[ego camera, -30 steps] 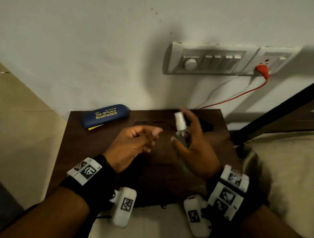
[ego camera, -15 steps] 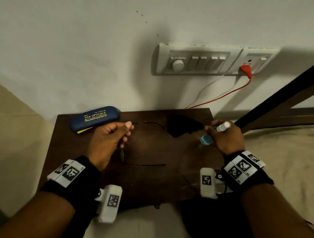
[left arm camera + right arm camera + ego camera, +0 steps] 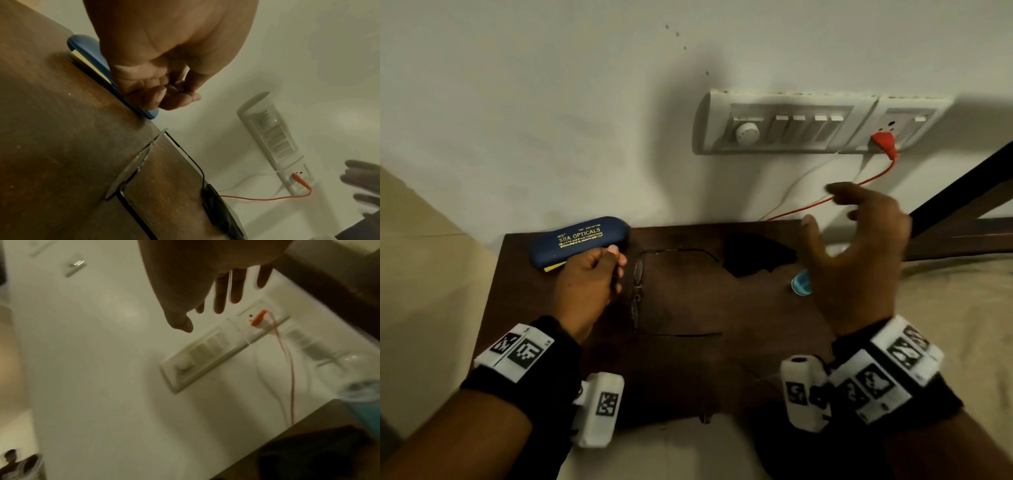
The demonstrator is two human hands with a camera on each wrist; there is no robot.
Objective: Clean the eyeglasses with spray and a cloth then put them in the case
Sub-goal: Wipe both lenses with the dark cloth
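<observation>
Thin-framed eyeglasses [image 3: 636, 291] lie unfolded on the dark wooden table [image 3: 688, 370], temples pointing right. My left hand [image 3: 616, 260] hovers just left of them with fingers curled; in the left wrist view the hand [image 3: 164, 100] holds nothing, above the eyeglasses [image 3: 135, 164]. The blue eyeglass case [image 3: 578, 240] lies shut at the back left. A black cloth [image 3: 753, 255] sits at the back middle. The spray bottle [image 3: 800, 284] lies on its side at the table's right edge, mostly hidden. My right hand [image 3: 825, 209] is raised over it, fingers spread and empty.
A white switchboard [image 3: 791, 126] with a red plug [image 3: 881, 142] and red cable is on the wall behind. A dark bed rail [image 3: 962, 192] and beige bedding [image 3: 945, 308] border the table's right side. A yellow slip [image 3: 551, 268] pokes from under the case.
My right hand carried the spray bottle from the middle to the table's right edge, let go of it and lifted open. My left hand set the eyeglasses down and came off them.
</observation>
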